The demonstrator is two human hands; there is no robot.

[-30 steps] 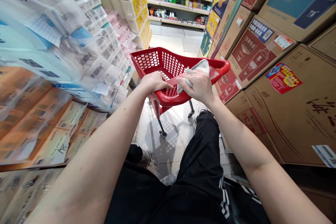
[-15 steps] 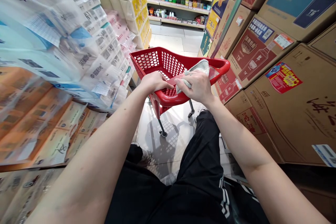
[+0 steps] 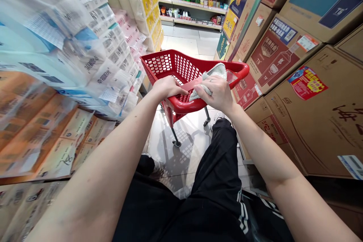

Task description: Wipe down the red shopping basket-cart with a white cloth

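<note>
A red plastic shopping cart [image 3: 185, 106] with a perforated basket stands in front of me on thin legs with casters. My left hand [image 3: 168, 86] grips the cart's rim at its near left corner, thumb pointing inward. In my right hand [image 3: 217, 90] is a grey-white cloth [image 3: 217, 69], bunched under the fingers and pressed against the cart near its handle. Part of the cloth sticks out beyond the fingers. The palm side of both hands is hidden.
Wrapped packs of tissue paper [image 3: 104, 41] are stacked high on the left. Stacked cardboard boxes [image 3: 297, 121] line the right side. Ahead, shelves [image 3: 198, 5] hold bottles and tubes. My feet stand on the tiled floor [image 3: 184, 170] just behind the cart.
My right hand has shifted slightly to the right with the cloth along the cart. The left hand and the cart stay nearly where they were.
</note>
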